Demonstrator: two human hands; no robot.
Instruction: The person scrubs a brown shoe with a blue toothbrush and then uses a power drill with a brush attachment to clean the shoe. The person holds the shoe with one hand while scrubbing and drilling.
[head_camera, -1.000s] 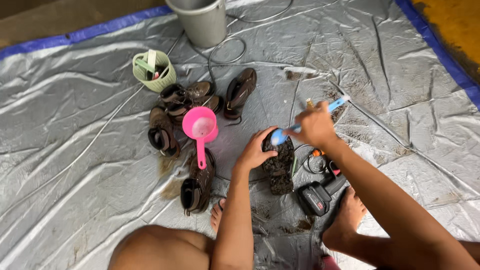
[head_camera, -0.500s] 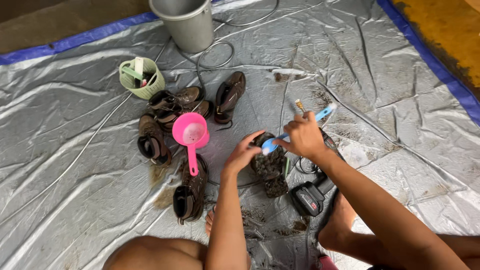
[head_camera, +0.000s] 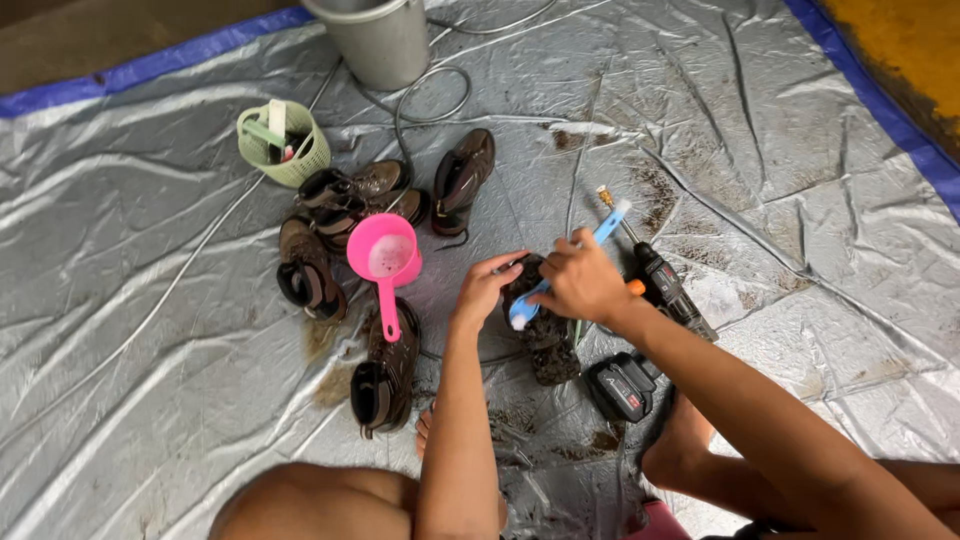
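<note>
A muddy boot (head_camera: 545, 335) is lying sole-up on the grey plastic sheet (head_camera: 150, 400), near the middle of the scene and just in front of the person's knees. The left hand (head_camera: 487, 288) is curling over the boot's far left edge, fingers bent and pressing it steady. The right hand (head_camera: 580, 282) is closing around a blue brush (head_camera: 560, 275), holding it like a toothbrush with the pale bristle end pointing far and right and the blue end lying against the sole.

Judging by the thick dirt packed on the sole, the scrubbing is looking far from finished. Loose clumps of mud (head_camera: 520, 425) are lying on the sheet on the near side of the boot.

Just right of the boot, a black power sprayer (head_camera: 660, 285) with a brass tip is lying on the sheet, and its black battery pack (head_camera: 622, 388) is sitting nearer.

To the left, a pink scoop (head_camera: 384, 258) is resting across another brown boot (head_camera: 383, 375), and several more boots (head_camera: 345, 195) are piled beyond it; all are looking dirty and are waiting their turn. Farther left, a green basket (head_camera: 284, 145) is holding small tools. A grey bucket (head_camera: 375, 40) is standing at the far edge, with a thin hose (head_camera: 430, 105) looping beside it.
</note>
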